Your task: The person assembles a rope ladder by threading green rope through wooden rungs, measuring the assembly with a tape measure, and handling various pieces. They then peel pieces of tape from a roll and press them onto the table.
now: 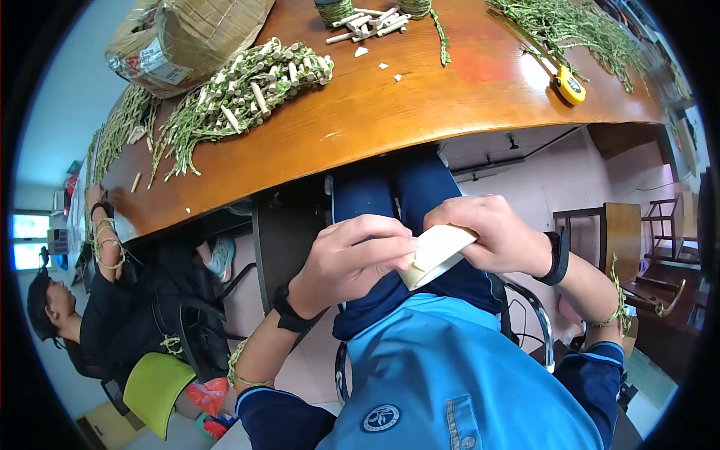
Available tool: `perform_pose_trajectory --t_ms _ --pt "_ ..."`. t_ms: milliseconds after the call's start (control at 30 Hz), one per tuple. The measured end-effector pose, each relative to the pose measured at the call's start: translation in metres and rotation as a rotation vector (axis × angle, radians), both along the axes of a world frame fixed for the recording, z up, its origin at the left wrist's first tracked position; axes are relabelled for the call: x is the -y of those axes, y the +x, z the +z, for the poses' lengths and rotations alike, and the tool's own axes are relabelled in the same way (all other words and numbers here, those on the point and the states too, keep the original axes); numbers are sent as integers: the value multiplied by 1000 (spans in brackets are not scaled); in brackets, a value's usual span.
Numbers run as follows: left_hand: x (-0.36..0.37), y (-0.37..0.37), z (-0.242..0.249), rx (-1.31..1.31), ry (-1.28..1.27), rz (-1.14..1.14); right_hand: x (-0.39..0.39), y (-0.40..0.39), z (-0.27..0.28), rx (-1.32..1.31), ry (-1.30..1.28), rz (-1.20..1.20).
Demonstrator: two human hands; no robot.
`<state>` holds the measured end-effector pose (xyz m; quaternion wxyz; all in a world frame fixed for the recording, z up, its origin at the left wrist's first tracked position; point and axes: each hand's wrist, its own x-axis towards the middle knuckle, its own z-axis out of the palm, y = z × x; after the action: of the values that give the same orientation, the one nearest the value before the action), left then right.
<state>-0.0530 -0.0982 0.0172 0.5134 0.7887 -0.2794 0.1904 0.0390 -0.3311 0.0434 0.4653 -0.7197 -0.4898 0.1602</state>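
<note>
Above my lap, both hands are on a pale cream roll [441, 249] that looks like wide tape. My right hand [495, 234] is closed round its right side, with the thumb along the upper edge. My left hand [358, 259] pinches at the roll's left edge with bent fingers. What lies under those left fingertips is too small to make out. Part of the roll's underside is hidden by the hands.
On the wooden table [360, 112] lie a heap of green cord with wooden pegs [259, 86], loose wooden sticks [375, 24], a yellow tape measure [570, 85] and green strands [562, 30]. A cardboard box [202, 37] stands at the left. Another person [97, 315] sits at left.
</note>
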Motion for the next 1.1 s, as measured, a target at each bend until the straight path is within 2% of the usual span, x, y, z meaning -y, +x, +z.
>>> perform_pose_trajectory --t_ms 467,667,1100 --pt "-2 -9 -5 -221 -7 -155 2 -6 -9 -40 -14 16" --pt "1 -15 -15 -179 -34 -74 -1 -7 -13 -45 -13 8" --pt "-2 -14 -13 -265 -23 -180 -3 -11 -22 -85 -1 20"
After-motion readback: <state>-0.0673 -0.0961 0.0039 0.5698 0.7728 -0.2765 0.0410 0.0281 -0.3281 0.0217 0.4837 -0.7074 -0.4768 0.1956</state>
